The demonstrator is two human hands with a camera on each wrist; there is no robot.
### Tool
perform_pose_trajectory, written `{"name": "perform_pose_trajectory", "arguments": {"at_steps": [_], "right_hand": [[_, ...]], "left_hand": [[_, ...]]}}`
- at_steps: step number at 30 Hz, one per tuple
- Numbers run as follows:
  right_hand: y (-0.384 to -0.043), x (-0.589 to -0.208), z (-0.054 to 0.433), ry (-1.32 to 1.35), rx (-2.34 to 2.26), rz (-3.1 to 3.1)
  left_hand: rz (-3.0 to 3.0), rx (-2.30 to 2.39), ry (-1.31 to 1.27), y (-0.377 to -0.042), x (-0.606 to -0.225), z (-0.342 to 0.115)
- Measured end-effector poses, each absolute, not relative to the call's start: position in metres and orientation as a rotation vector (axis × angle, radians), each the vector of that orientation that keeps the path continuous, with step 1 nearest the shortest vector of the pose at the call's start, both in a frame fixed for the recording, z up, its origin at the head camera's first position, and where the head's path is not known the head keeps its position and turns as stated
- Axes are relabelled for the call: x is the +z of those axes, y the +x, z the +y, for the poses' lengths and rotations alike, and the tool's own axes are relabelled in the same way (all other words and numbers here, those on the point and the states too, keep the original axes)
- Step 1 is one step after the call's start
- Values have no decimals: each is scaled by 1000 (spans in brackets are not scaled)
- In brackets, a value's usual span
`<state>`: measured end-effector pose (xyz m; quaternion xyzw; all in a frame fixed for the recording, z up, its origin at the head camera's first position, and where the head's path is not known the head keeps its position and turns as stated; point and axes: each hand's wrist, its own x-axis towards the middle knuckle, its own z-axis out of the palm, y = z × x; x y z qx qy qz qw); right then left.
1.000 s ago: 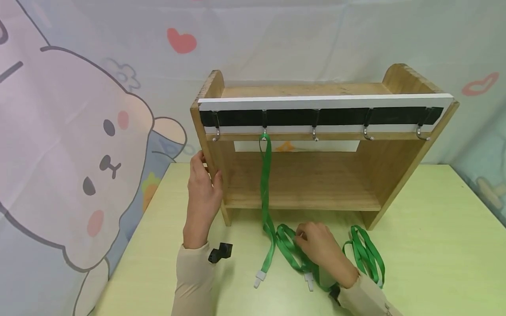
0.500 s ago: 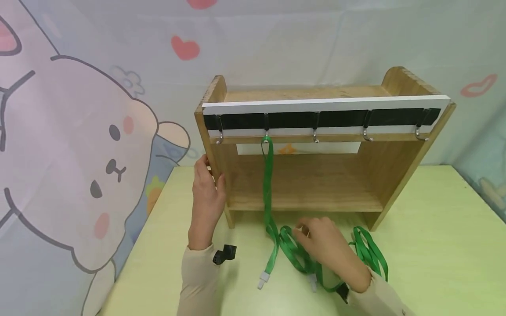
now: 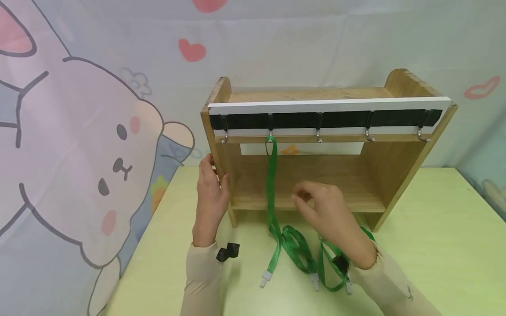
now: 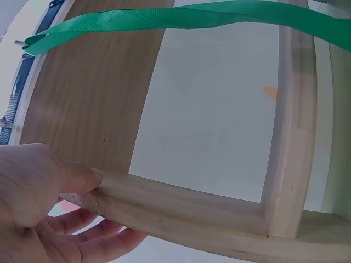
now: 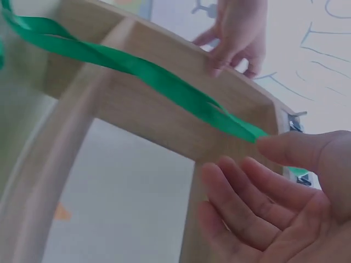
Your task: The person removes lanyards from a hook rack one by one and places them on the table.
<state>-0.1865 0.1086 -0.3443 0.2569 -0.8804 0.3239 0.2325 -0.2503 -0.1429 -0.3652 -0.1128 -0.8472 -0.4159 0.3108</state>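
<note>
My left hand (image 3: pixel 211 197) grips the left side panel of a small wooden shelf (image 3: pixel 253 188); in the left wrist view its thumb lies on the panel's edge with the fingers on the outer side. A green lanyard (image 3: pixel 271 180) hangs from the second hook from the left, its white clip (image 3: pixel 266 277) lying on the table. My right hand (image 3: pixel 330 206) is raised in front of the shelf, fingers loosely bent, holding nothing. In the right wrist view the hanging lanyard (image 5: pixel 164 82) passes behind its thumb and fingers (image 5: pixel 236 203).
A folded green lanyard (image 3: pixel 297 250) lies on the table (image 3: pixel 435 245) beside the hanging one. More green lanyard (image 3: pixel 322 267) lies partly hidden under my right forearm. Several metal hooks (image 3: pixel 318 136) line the shelf's front rail. A printed cloth (image 3: pixel 316 44) hangs behind.
My right hand has risen from the folded lanyard on the table to in front of the shelf's lower board. My left hand keeps its grip on the side panel.
</note>
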Motion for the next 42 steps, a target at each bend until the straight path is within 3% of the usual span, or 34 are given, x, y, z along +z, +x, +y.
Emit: {"name": "perform_pose_trajectory", "arguments": {"at_steps": [17, 42], "right_hand": [[-207, -321, 82, 522, 1212, -2279], [-222, -325, 57, 551, 1265, -2163]], "left_hand": [[-2226, -1091, -318, -252, -366, -145], [-2215, -1063, -330, -251, -366, -146]]}}
